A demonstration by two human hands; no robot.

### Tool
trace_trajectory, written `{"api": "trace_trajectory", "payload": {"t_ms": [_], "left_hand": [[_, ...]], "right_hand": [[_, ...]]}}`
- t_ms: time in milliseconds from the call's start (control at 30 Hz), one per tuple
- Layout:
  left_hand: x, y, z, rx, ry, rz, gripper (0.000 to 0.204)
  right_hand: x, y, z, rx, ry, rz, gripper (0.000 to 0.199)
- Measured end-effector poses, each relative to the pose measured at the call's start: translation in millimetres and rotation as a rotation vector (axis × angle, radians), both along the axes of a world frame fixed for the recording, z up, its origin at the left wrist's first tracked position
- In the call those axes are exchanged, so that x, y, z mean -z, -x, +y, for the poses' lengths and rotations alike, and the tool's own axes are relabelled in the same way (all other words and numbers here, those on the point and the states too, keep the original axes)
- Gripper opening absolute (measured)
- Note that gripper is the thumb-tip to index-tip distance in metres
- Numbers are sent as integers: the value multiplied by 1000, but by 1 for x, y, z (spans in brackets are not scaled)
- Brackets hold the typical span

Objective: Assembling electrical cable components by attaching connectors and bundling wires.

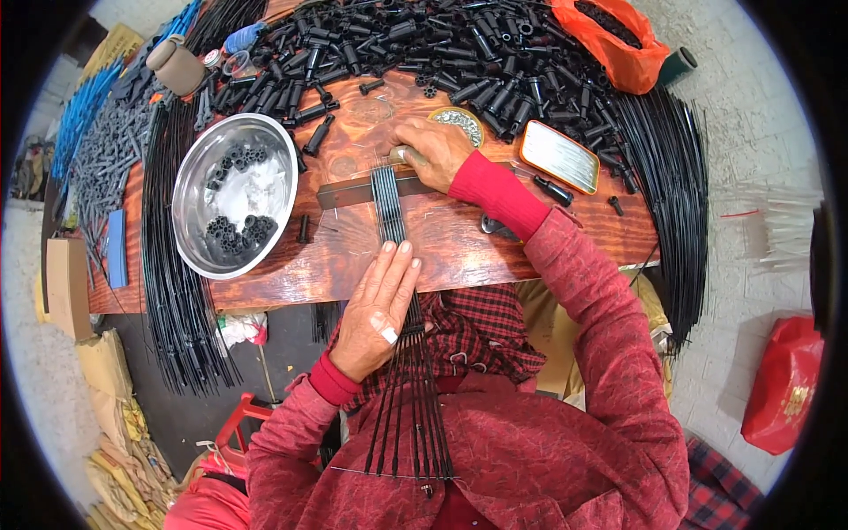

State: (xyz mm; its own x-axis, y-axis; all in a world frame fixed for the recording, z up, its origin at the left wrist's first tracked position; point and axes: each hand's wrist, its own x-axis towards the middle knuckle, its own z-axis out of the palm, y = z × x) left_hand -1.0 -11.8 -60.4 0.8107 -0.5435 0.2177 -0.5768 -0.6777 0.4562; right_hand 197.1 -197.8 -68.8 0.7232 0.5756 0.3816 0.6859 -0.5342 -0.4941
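Note:
Several thin black rods (387,205) lie side by side in a flat row across a dark flat bar (343,193) on the wooden table. Over the row's near part my left hand (378,305) rests flat, its fingers stretched out together; a white strip wraps one finger. Toward my body the rods (411,397) fan out below the table edge, with a thin wire across their ends. At the far end of the row, my right hand (433,155) is closed around a small greyish piece, mostly hidden by the fingers. Fine pins are scattered beside the bar.
A steel bowl (183,221) of black ring-shaped parts stands left. Black tubular pieces (389,53) heap along the back. A round dish (459,122) and an open tin (558,159) sit by my right arm. Long black rods (671,194) hang over the right edge.

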Motion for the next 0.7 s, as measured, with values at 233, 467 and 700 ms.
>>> {"api": "trace_trajectory", "payload": {"t_ms": [233, 467, 700], "left_hand": [[5, -1, 3, 18, -75, -50, 81], [2, -1, 0, 9, 9, 1, 84], [7, -1, 3, 17, -74, -40, 83]], "right_hand": [[5, -2, -1, -11, -7, 0, 14], [9, -5, -1, -25, -24, -6, 14], [6, -1, 3, -25, -13, -14, 19]]}}
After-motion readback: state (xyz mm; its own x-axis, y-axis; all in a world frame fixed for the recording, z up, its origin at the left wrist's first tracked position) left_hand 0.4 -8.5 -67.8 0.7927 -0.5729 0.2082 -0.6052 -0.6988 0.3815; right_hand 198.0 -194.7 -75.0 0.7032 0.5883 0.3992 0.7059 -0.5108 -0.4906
